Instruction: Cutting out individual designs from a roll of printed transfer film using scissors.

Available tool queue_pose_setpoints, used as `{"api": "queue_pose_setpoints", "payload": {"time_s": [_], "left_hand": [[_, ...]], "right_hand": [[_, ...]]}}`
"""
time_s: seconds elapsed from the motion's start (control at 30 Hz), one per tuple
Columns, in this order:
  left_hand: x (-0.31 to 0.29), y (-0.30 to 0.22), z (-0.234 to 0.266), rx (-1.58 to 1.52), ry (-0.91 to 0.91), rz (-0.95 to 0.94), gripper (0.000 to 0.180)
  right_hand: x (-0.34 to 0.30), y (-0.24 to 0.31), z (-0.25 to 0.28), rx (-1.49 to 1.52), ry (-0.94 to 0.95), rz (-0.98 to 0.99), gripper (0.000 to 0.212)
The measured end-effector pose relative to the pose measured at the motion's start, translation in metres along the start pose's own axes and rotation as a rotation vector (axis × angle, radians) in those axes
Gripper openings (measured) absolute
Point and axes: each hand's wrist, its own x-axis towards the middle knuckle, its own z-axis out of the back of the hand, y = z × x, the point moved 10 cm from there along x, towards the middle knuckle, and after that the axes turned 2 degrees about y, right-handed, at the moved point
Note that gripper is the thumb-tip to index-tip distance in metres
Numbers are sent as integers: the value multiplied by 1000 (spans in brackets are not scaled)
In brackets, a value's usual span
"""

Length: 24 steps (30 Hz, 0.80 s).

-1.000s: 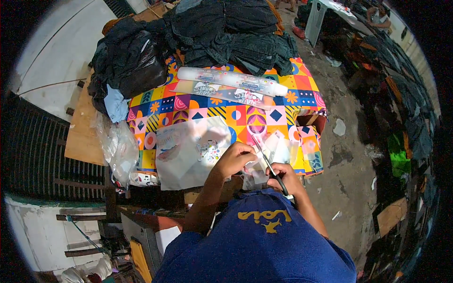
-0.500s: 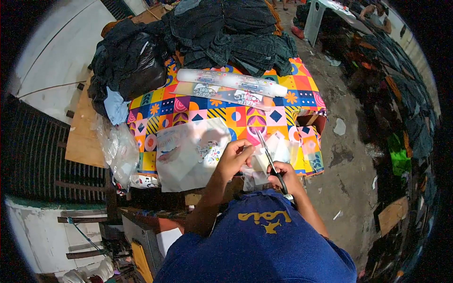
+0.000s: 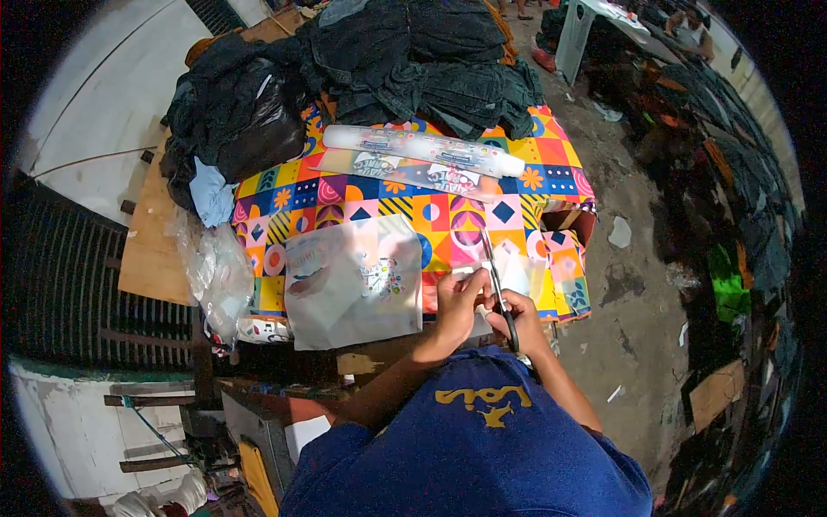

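My right hand is closed round the dark handles of a pair of scissors, whose blades point away from me over the table. Close beside it, my left hand is closed, fingertips pinched on a small piece of translucent film mostly hidden by the fingers. Beyond the scissors lie white and clear sheet pieces. To the left of my hands, a translucent sheet with small coloured prints lies flat at the table's near edge.
A colourful patterned cloth covers the table. Across it lies a roll of printed clear film. Dark denim garments are piled at the back. Crumpled clear plastic hangs at the left edge; more garments lie far right.
My left hand has moved right and closer to my right hand. The scissors have turned more upright, and the film near my fingers is now more hidden.
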Motion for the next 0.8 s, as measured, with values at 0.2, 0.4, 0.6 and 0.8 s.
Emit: {"api": "queue_pose_setpoints", "payload": {"time_s": [0.2, 0.4, 0.6, 0.8], "left_hand": [[4, -2, -2, 33, -5, -9, 12], [8, -11, -1, 207, 19, 50, 11], [10, -22, -2, 328, 73, 91, 9], [9, -37, -9, 486, 129, 87, 9]], "right_hand": [[0, -3, 1, -2, 6, -4, 21], [-3, -12, 6, 73, 22, -80, 18], [-6, -13, 2, 126, 66, -121, 20], [-5, -7, 1, 74, 140, -37, 25]]}}
